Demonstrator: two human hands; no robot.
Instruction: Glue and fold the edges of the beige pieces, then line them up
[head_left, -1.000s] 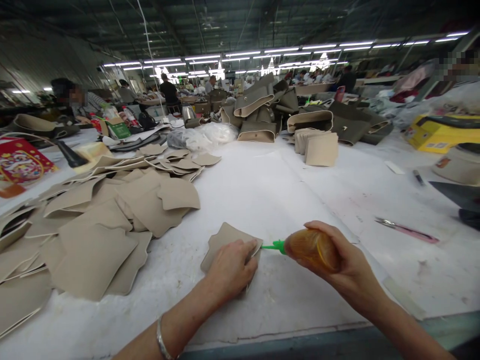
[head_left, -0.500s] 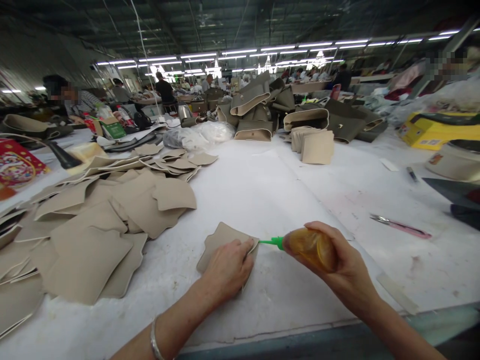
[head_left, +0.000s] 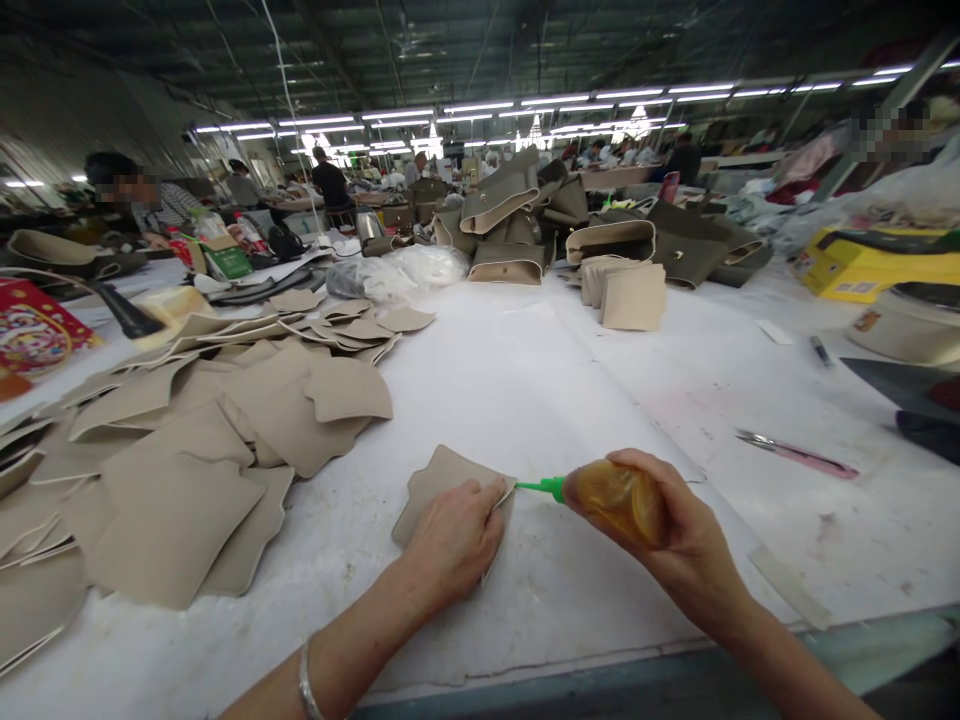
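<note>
My left hand [head_left: 455, 538] lies over a beige leather-like piece [head_left: 435, 485] with notched corners, its fingers closed at the right corner, where the piece looks folded or doubled. Part of the piece is hidden beneath the hand. In my right hand [head_left: 686, 535] is a soft squeeze bottle [head_left: 619, 500] of amber liquid, tilted on its side. The bottle's thin green nozzle [head_left: 541, 487] points left, and its tip meets the piece's edge beside my left fingertips. A large loose pile of similar beige pieces [head_left: 187, 500] spreads to the left.
Pink-handled thread snips [head_left: 799, 455] lie to the right. Farther back are a small stack of beige panels [head_left: 634, 297], a heap of dark bag bodies [head_left: 499, 195] and clear plastic [head_left: 401, 270]. A yellow box [head_left: 862, 262] sits at far right. A co-worker [head_left: 139, 195] is at far left.
</note>
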